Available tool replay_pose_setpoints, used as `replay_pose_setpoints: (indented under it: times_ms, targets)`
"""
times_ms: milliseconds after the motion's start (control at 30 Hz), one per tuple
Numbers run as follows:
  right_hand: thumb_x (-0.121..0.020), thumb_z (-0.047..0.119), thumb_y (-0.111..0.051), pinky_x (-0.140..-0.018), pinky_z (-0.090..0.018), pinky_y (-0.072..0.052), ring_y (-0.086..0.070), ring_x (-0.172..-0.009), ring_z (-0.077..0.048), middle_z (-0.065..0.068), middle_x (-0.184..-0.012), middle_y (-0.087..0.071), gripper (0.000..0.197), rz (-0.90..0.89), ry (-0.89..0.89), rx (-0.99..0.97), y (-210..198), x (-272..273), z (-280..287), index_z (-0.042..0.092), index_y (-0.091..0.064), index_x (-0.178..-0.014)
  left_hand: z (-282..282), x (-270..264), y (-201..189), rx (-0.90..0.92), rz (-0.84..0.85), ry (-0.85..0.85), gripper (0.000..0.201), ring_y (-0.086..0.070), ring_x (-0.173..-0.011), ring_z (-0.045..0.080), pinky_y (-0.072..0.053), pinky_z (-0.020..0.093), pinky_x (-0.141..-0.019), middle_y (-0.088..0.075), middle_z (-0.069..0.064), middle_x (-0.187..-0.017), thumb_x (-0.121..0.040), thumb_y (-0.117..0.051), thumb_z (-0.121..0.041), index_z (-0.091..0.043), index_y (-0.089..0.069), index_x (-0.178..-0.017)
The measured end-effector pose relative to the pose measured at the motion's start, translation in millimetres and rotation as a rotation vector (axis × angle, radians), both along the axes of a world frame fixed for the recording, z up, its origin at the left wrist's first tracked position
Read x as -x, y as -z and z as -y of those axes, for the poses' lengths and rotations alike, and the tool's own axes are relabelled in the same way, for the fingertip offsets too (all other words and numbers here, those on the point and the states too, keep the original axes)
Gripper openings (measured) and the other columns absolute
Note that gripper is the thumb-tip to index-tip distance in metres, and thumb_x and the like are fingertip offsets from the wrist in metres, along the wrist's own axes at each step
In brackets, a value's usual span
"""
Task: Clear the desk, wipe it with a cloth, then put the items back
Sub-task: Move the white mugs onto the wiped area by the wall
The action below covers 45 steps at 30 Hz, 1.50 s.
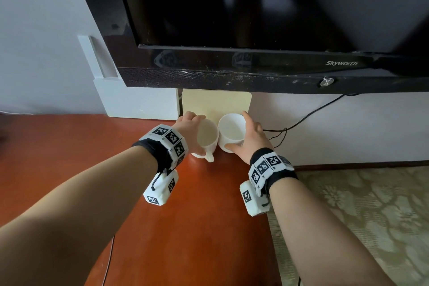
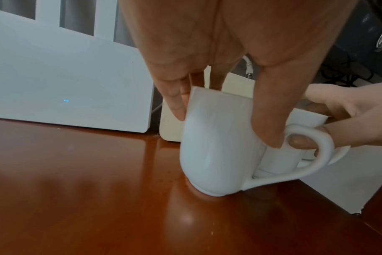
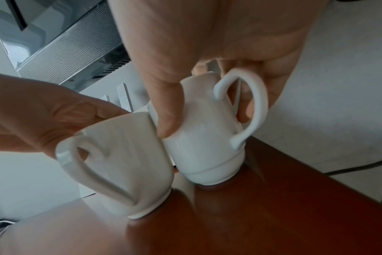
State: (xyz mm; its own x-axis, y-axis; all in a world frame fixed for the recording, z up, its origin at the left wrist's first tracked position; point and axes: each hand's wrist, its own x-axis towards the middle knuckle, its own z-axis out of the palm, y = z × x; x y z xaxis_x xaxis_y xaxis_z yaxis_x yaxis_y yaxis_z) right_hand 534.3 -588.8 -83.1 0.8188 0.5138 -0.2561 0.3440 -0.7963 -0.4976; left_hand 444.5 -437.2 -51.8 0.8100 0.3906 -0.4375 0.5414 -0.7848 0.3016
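A person's left hand (image 1: 189,126) grasps a white mug (image 1: 206,138) from above, fingers and thumb curled around its rim, while the right hand (image 1: 249,138) grips a second white mug (image 1: 232,131) the same way. Both mugs tilt toward each other, their sides touching, their bases on or barely off the reddish-brown desk (image 1: 181,216); the left mug's handle points back toward the person, the right mug's handle lies under the right palm. Just beyond the hands a cream box (image 1: 216,102) stands against the wall, a white router (image 1: 139,100) to its left. Above them hangs a dark Skyworth television (image 1: 255,18). Right of the right hand, black cables (image 1: 308,114) trail down the wall.
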Motion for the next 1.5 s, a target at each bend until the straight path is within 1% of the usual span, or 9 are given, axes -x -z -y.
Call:
replay_pose_setpoints:
  times_ms: [167,367,600,733,800,1033,1167,1267,1500]
  targets:
    - [-0.076,0.035,-0.072,-0.095,-0.039,-0.044,-0.044,-0.126,-0.028,-0.006,-0.142,-0.03,0.098,-0.015,0.017,-0.005,-1.6,2.3,0.1,0.032,-0.005,-0.148,4.0,1.0,-1.0,-0.019,-0.021,-0.008,0.103,-0.026,-0.136,0.024,-0.034,0.041,-0.11,-0.021,0.002,-0.148,-0.073,-0.077,-0.031,-0.022,-0.01,-0.15]
    - [-0.074,0.036,-0.075,-0.106,-0.04,-0.038,-0.038,-0.129,-0.029,-0.005,-0.145,-0.025,0.101,0.057,0.032,-0.01,-15.8,14.2,9.3,0.031,-0.006,-0.148,10.3,13.2,-12.4,-0.029,0.026,-0.037,0.112,-0.024,-0.138,0.025,-0.034,0.041,-0.108,-0.015,0.005,-0.152,-0.072,-0.078,-0.029,-0.023,0.002,-0.151]
    - [-0.078,0.039,-0.069,-0.111,-0.038,-0.029,-0.022,-0.14,-0.027,-0.006,-0.153,-0.012,0.097,0.128,-0.015,-0.037,-50.5,57.2,9.1,0.032,-0.001,-0.148,10.0,54.1,-37.6,0.005,0.117,-0.05,0.103,-0.016,-0.142,0.027,-0.029,0.043,-0.111,-0.006,0.004,-0.154,-0.078,-0.074,-0.028,-0.028,0.0,-0.15]
    - [-0.079,0.037,-0.069,-0.113,-0.043,-0.029,-0.022,-0.14,-0.028,-0.004,-0.154,-0.01,0.098,0.166,-0.036,-0.022,-70.5,95.5,-2.4,0.034,0.0,-0.148,2.5,93.3,-54.8,0.034,0.22,-0.046,0.098,-0.017,-0.142,0.027,-0.029,0.04,-0.112,-0.008,0.005,-0.153,-0.081,-0.071,-0.028,-0.028,-0.003,-0.151]
    - [-0.08,0.033,-0.067,-0.112,-0.045,-0.029,-0.024,-0.139,-0.029,-0.003,-0.154,-0.009,0.095,0.172,-0.046,-0.019,-80.5,119.2,-11.4,0.034,0.0,-0.148,-8.3,118.0,-60.5,0.035,0.275,-0.033,0.095,-0.019,-0.141,0.027,-0.029,0.039,-0.112,-0.009,0.006,-0.154,-0.081,-0.07,-0.03,-0.026,-0.005,-0.151]
    - [-0.085,0.035,-0.063,-0.112,-0.039,-0.029,-0.023,-0.141,-0.025,-0.002,-0.155,-0.006,0.09,0.205,-0.163,-0.016,-105.3,227.5,-77.6,0.031,0.001,-0.149,-79.0,242.2,-79.3,0.079,0.407,-0.087,0.09,-0.021,-0.141,0.023,-0.029,0.036,-0.113,-0.012,0.002,-0.154,-0.081,-0.07,-0.032,-0.026,-0.012,-0.15]
    - [-0.085,0.036,-0.062,-0.113,-0.039,-0.024,-0.019,-0.142,-0.027,-0.003,-0.155,-0.009,0.09,0.195,-0.241,-0.018,-109.0,295.9,-133.0,0.03,0.001,-0.149,-130.8,319.8,-85.9,0.043,0.406,-0.124,0.087,-0.02,-0.141,0.023,-0.028,0.037,-0.113,-0.014,0.001,-0.153,-0.082,-0.069,-0.031,-0.026,-0.014,-0.15]
    - [-0.086,0.035,-0.062,-0.112,-0.039,-0.027,-0.022,-0.141,-0.026,-0.004,-0.155,-0.009,0.088,0.157,-0.307,-0.021,-106.9,341.4,-176.2,0.031,-0.001,-0.149,-173.0,377.4,-84.6,-0.005,0.4,-0.172,0.086,-0.023,-0.14,0.025,-0.029,0.038,-0.114,-0.017,0.004,-0.152,-0.081,-0.07,-0.032,-0.025,-0.017,-0.149]
    - [-0.085,0.032,-0.063,-0.112,-0.039,-0.026,-0.025,-0.14,-0.027,-0.006,-0.153,-0.013,0.087,0.092,-0.458,-0.026,-95.0,428.1,-273.1,0.029,-0.004,-0.149,-261.5,502.6,-71.5,-0.09,0.322,-0.431,0.08,-0.029,-0.137,0.026,-0.03,0.036,-0.113,-0.023,0.008,-0.151,-0.08,-0.069,-0.029,-0.02,-0.026,-0.147]
